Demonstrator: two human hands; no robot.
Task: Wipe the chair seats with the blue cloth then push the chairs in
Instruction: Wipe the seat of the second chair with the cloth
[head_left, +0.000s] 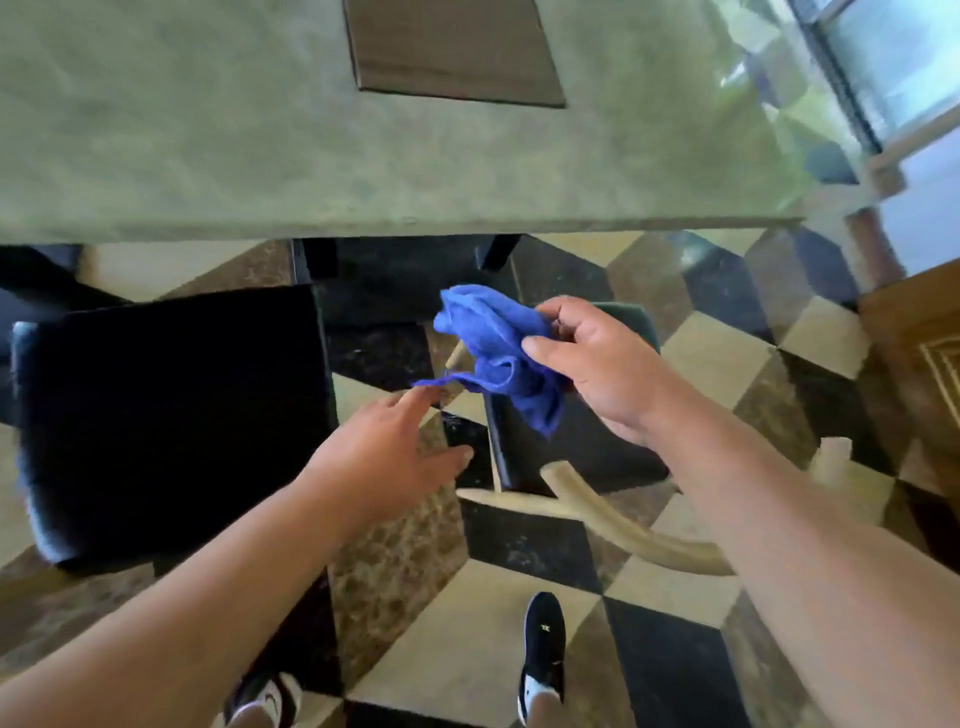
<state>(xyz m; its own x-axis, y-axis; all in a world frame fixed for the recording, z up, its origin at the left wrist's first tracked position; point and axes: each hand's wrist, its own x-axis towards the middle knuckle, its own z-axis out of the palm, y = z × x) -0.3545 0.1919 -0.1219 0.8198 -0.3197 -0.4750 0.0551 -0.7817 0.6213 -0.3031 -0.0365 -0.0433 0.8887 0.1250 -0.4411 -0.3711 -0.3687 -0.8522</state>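
— Overhead, what's largest?
— Green table (208, 130), brown placemat (452, 49) on it. Below, black chair seat (171, 421) at left; second chair (582, 457), pale wooden frame, under the hands. Checkered floor (519, 623).
— Cloth?
— Blue cloth (498, 353), crumpled, midair above the second chair, pinched by right hand (597, 364). Left hand (384, 452) spread, fingertip near its dangling corner.

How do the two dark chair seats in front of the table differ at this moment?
The left chair seat is in full view; the right chair seat is partly hidden by the blue cloth and the right hand. The left seat looks larger and squarer in view; the right one is turned at an angle, with pale wooden arms. Both are dark and pulled out from the table.
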